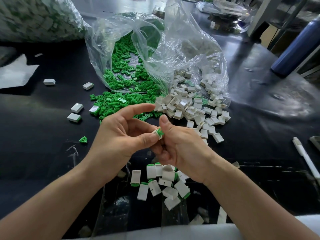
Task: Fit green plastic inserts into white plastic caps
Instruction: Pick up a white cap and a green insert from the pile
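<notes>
Both hands meet at the middle of the black table [43,161]. My left hand [119,134] pinches a small white cap [157,135] between thumb and fingers, its forefinger stretched out above. My right hand [176,146] grips the green insert [160,132] sitting at the cap's mouth, thumb raised over it. A heap of loose green inserts [124,101] spills from a clear plastic bag [155,54]. Loose white caps [194,108] lie in a heap to the right. Several caps with green inserts fitted [164,181] lie below my hands.
A few fitted caps [75,112] and one stray green insert [83,139] lie on the left. A big bag of parts [38,18] stands at the back left, a blue bottle [297,45] at the right, a white pen [306,158] near the right edge.
</notes>
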`<state>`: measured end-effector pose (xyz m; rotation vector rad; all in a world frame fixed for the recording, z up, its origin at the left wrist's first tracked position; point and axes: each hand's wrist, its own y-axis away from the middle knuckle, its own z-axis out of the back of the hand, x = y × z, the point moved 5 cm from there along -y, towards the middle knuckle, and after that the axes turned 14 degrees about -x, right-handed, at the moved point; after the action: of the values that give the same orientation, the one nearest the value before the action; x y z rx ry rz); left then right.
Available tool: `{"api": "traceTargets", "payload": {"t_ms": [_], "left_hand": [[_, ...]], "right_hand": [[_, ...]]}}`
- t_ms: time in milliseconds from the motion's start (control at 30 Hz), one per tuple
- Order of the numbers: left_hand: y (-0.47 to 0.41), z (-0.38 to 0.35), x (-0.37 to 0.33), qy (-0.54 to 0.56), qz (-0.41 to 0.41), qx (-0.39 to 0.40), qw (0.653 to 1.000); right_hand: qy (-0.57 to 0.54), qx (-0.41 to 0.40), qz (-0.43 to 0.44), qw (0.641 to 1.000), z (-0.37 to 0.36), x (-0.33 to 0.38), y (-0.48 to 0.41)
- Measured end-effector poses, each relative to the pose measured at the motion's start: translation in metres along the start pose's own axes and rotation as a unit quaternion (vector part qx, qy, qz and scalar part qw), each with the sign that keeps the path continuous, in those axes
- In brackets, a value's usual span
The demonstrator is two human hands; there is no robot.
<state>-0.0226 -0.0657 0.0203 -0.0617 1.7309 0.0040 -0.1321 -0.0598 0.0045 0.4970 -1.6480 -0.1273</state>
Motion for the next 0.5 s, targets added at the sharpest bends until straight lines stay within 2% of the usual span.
{"api": "traceTargets", "payload": {"t_ms": [133, 300, 500], "left_hand": [[0.0004, 0.0003, -0.0005, -0.016, -0.009, 0.005, 1.0], [-0.0012, 0.0005, 0.0037, 0.032, 0.028, 0.008, 0.999], [-0.0002, 0.0006, 0.0014, 0.05, 0.014, 0.01, 0.999]], "right_hand": [[0.007, -0.013, -0.005, 1.0, 0.0011, 0.0006, -0.0008], [0.001, 0.005, -0.004, 1.0, -0.0038, 0.0013, 0.0053], [0.0, 0.002, 0.004, 1.0, -0.0028, 0.002, 0.0062]]}}
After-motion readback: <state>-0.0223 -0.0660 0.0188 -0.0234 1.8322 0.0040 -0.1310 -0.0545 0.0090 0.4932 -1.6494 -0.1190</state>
